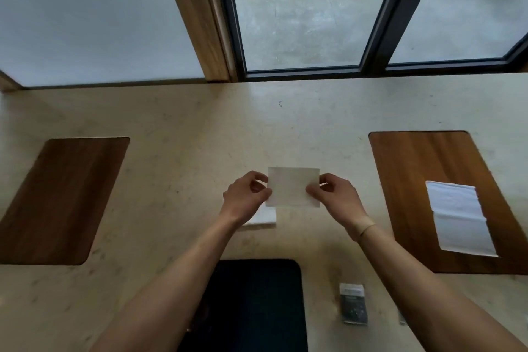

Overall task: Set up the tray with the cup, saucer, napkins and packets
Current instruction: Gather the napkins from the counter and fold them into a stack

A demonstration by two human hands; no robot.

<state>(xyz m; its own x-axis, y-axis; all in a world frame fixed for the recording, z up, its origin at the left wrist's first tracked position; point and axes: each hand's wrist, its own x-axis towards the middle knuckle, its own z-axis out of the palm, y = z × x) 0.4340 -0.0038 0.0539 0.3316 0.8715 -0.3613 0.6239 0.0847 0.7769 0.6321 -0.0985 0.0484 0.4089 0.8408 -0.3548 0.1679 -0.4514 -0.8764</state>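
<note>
Both hands (247,194) (333,194) pinch napkin (294,187) (midair).

left forearm covers part of white napkin stack (264,217) on table; black tray (257,303) cut off at bottom edge; dark packet (353,304) print too blurred to read

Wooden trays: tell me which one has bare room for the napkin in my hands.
The left tray is wholly bare. The right tray carries a folded napkin on its near right part; its far and left areas are free. Both hands, left and right, hold the napkin.
</note>
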